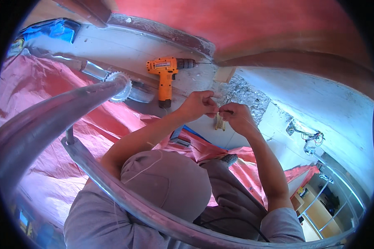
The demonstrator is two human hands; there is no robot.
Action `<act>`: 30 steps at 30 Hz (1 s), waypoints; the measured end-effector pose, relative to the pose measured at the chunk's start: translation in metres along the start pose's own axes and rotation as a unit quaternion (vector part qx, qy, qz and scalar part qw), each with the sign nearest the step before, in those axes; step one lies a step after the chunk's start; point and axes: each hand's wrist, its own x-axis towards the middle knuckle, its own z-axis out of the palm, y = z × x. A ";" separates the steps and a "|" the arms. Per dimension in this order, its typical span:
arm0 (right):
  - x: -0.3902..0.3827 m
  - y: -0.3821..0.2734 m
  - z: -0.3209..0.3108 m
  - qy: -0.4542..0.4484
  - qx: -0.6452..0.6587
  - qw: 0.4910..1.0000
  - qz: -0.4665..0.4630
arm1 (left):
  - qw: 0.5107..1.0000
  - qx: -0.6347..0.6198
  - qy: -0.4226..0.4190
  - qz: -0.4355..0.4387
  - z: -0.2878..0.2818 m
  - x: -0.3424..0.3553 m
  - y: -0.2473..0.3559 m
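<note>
Both my hands meet in front of me, fingertips almost touching, over a pale surface. My left hand (198, 105) is closed in a pinch, its upper fingers bent. Thumb and fingers of my right hand (238, 118) are pinched together against it. A thin pale string (143, 169) crosses the grey cap below, and fine strands show near both hands; the part between the fingertips is barely visible. Just under the hands is a small yellow two-pronged thing (220, 123), partly hidden. An orange cordless drill (165, 74) with a black chuck and thin bit lies beyond my left hand.
A thick metal pole (62, 110) and a curved metal rail (125, 193) pass close on the left and below. Pink sheeting (42, 87) drapes the left side. Rough broken concrete (247, 93) lies beyond my right hand; loose wires (311, 136) stick out farther right.
</note>
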 end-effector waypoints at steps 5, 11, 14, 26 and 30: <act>0.003 -0.007 0.004 0.050 -0.058 0.995 -0.061 | 1.000 -0.024 0.007 0.013 -0.006 0.000 0.003; 0.008 -0.014 0.020 0.109 -0.075 0.985 -0.112 | 0.999 -0.040 0.002 -0.002 -0.014 -0.007 0.008; 0.004 -0.022 0.019 0.080 -0.063 0.990 -0.098 | 0.994 -0.088 -0.006 -0.066 -0.025 -0.008 0.001; 0.035 0.018 -0.002 0.217 -0.106 0.959 -0.149 | 0.685 0.654 0.322 0.002 -0.085 -0.013 0.010; 0.029 0.027 -0.003 0.216 -0.133 0.955 -0.152 | 0.676 0.639 0.349 -0.112 -0.065 0.002 0.026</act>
